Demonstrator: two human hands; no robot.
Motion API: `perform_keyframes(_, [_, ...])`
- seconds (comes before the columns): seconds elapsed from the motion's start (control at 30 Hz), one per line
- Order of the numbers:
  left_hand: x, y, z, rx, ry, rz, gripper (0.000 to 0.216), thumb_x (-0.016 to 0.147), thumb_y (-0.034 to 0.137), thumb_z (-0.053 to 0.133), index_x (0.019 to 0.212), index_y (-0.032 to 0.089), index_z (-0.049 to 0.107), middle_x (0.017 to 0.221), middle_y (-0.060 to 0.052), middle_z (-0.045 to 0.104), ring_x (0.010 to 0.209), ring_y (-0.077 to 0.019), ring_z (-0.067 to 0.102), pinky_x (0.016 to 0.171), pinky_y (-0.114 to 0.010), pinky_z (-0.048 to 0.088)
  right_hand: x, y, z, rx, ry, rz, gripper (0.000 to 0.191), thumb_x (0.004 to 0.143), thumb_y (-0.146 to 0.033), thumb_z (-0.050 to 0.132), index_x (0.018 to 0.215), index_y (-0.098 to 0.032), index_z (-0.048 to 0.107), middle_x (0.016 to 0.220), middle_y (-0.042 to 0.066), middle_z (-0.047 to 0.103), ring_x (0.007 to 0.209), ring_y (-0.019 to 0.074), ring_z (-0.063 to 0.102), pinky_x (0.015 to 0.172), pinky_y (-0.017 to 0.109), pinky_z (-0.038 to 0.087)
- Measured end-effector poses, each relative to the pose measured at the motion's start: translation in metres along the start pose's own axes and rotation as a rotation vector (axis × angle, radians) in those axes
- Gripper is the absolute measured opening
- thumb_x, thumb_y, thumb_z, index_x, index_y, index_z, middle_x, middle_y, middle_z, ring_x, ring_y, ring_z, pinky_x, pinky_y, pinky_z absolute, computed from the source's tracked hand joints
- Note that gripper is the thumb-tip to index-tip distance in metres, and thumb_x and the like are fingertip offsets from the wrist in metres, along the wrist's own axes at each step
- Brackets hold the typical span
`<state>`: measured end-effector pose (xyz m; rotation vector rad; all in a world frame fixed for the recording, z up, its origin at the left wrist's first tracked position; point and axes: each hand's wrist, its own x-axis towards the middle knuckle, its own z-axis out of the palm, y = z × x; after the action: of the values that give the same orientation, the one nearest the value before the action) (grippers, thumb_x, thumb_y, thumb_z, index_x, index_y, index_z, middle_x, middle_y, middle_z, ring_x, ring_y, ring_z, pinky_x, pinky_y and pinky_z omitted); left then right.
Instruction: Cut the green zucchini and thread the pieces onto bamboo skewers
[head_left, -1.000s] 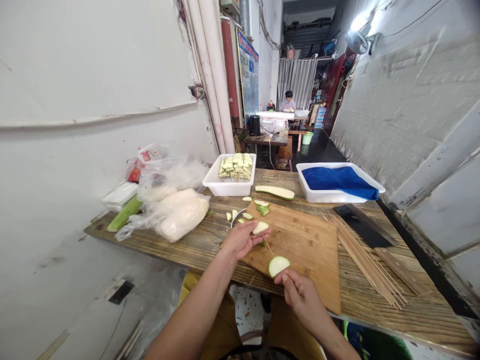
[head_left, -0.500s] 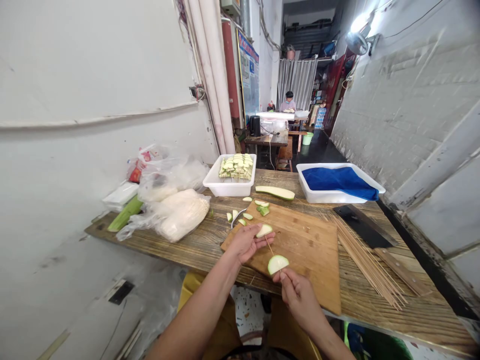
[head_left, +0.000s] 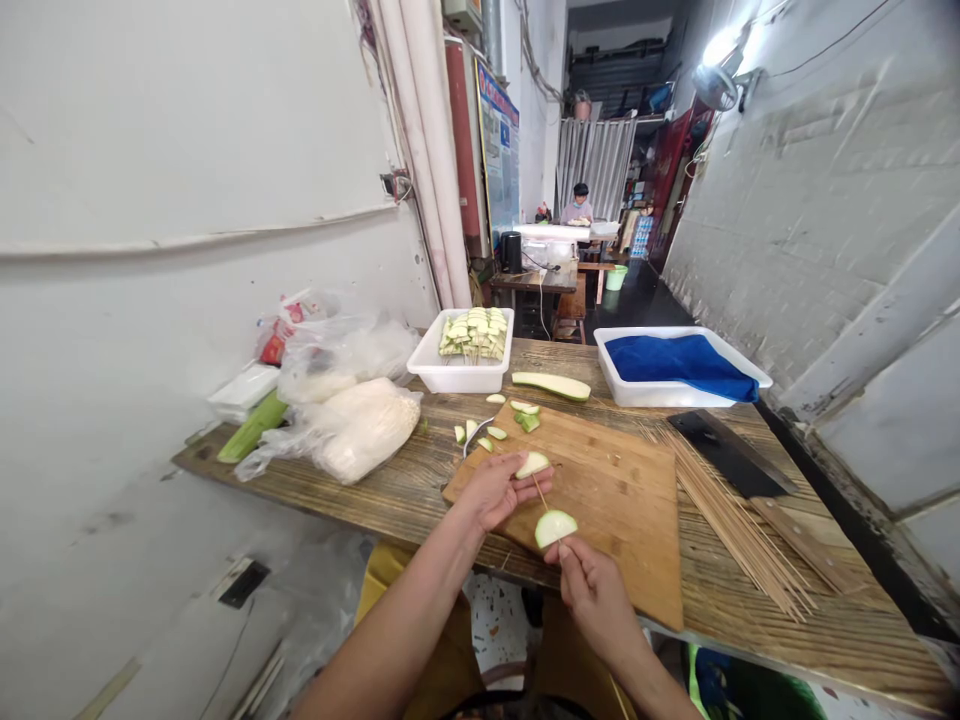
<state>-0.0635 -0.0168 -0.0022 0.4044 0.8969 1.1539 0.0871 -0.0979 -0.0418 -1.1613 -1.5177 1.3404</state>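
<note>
Pinched in your right hand point(head_left: 596, 588) is a thin tan wooden stick point(head_left: 541, 493), gripped just below the pale, green-rimmed half-round slice point(head_left: 556, 528) it carries. Your left hand point(head_left: 493, 492) grasps a second pale slice with a green edge point(head_left: 533, 464) at the stick's far end; whether the point has entered it cannot be told from this angle. Both slices are above the light-brown wooden cutting board point(head_left: 615, 520). For clean threading, aim at the middle of the slice's edge, push slowly and straight so the flat face doesn't split, and hold your left fingertips out of the point's path. Small loose green-edged pieces point(head_left: 496, 433) lie near the board's far left corner; beyond them, a white plastic tray point(head_left: 459, 381) holds stacked skewered slices. At your right, a bundle of tan wooden sticks point(head_left: 739, 530) lies beside a black-bladed cleaver point(head_left: 709, 448).
</note>
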Motion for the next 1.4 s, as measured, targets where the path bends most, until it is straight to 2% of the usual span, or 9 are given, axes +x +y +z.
perform_keyframes(0.4, [-0.001,-0.003,0.000,-0.017,0.007,-0.015,0.010,0.083,0.011,0.048,0.078,0.008,0.056,0.083,-0.012,0.067,0.086,-0.0247,0.066,0.081,-0.041,0.052,0.004,0.007,0.004,-0.003,0.024,-0.033,0.032,0.088,-0.043,0.036,0.076,-0.017,0.051,0.046,-0.009,0.026,0.041,0.0084,0.025,0.040,0.020,0.020])
perform_keyframes(0.63, [-0.001,-0.016,0.003,0.077,-0.038,-0.022,0.015,0.084,0.015,0.047,0.082,0.007,0.059,0.083,-0.014,0.068,0.079,-0.0209,0.067,0.068,-0.029,0.054,0.016,0.005,0.001,-0.043,0.058,-0.049,0.033,0.087,-0.044,0.034,0.076,-0.017,0.051,0.044,-0.009,0.028,0.038,0.0083,0.026,0.039,0.020,0.020])
perform_keyframes(0.9, [-0.003,-0.030,0.011,0.088,-0.096,0.002,0.017,0.081,0.017,0.050,0.086,0.005,0.062,0.077,-0.015,0.068,0.069,-0.0192,0.065,0.056,-0.024,0.050,0.021,0.007,0.000,-0.060,0.104,-0.084,0.032,0.087,-0.043,0.036,0.074,-0.018,0.051,0.045,-0.009,0.028,0.039,0.0088,0.026,0.039,0.020,0.021])
perform_keyframes(0.97, [-0.005,-0.033,0.013,0.071,-0.116,0.004,0.019,0.081,0.018,0.052,0.091,0.005,0.061,0.082,-0.016,0.068,0.072,-0.0192,0.065,0.058,-0.025,0.051,0.021,0.007,-0.004,-0.062,0.099,-0.084,0.032,0.086,-0.043,0.036,0.074,-0.018,0.051,0.045,-0.009,0.028,0.039,0.0088,0.026,0.040,0.020,0.021])
perform_keyframes(1.07, [-0.007,-0.026,0.009,0.100,-0.101,0.062,0.025,0.081,0.024,0.054,0.101,0.010,0.059,0.098,-0.015,0.065,0.085,-0.0200,0.063,0.072,-0.031,0.052,0.021,0.007,-0.019,-0.060,0.106,-0.071,0.033,0.086,-0.046,0.036,0.076,-0.017,0.051,0.045,-0.009,0.027,0.039,0.0085,0.025,0.040,0.020,0.021])
perform_keyframes(1.13, [-0.006,-0.014,0.000,0.224,0.022,0.254,0.029,0.080,0.028,0.056,0.106,0.013,0.057,0.106,-0.013,0.063,0.096,-0.0205,0.060,0.083,-0.035,0.048,0.021,0.009,-0.033,-0.072,0.164,-0.059,0.035,0.085,-0.048,0.037,0.079,-0.017,0.051,0.046,-0.010,0.025,0.039,0.0086,0.024,0.040,0.020,0.019])
perform_keyframes(1.23, [-0.002,0.003,-0.014,0.616,0.244,0.580,0.030,0.078,0.028,0.057,0.105,0.016,0.059,0.107,-0.011,0.062,0.103,-0.0219,0.056,0.093,-0.038,0.041,0.022,0.015,-0.053,-0.097,0.274,-0.052,0.035,0.084,-0.049,0.038,0.080,-0.016,0.051,0.046,-0.009,0.028,0.040,0.0090,0.026,0.041,0.021,0.020])
perform_keyframes(1.33, [0.001,0.008,-0.020,1.122,0.202,0.636,0.033,0.072,0.028,0.062,0.104,0.020,0.061,0.114,-0.011,0.060,0.111,-0.0261,0.050,0.101,-0.041,0.030,0.025,0.020,-0.061,-0.093,0.296,-0.043,0.034,0.084,-0.048,0.039,0.080,-0.017,0.051,0.045,-0.009,0.030,0.040,0.0093,0.028,0.041,0.021,0.021])
perform_keyframes(1.4, [0.004,0.003,-0.019,1.406,0.135,0.633,0.041,0.066,0.026,0.068,0.106,0.022,0.060,0.123,-0.011,0.054,0.122,-0.0299,0.039,0.106,-0.046,0.015,0.025,0.022,-0.061,-0.085,0.294,-0.039,0.034,0.084,-0.048,0.039,0.080,-0.017,0.051,0.045,-0.009,0.031,0.039,0.0096,0.028,0.041,0.022,0.021])
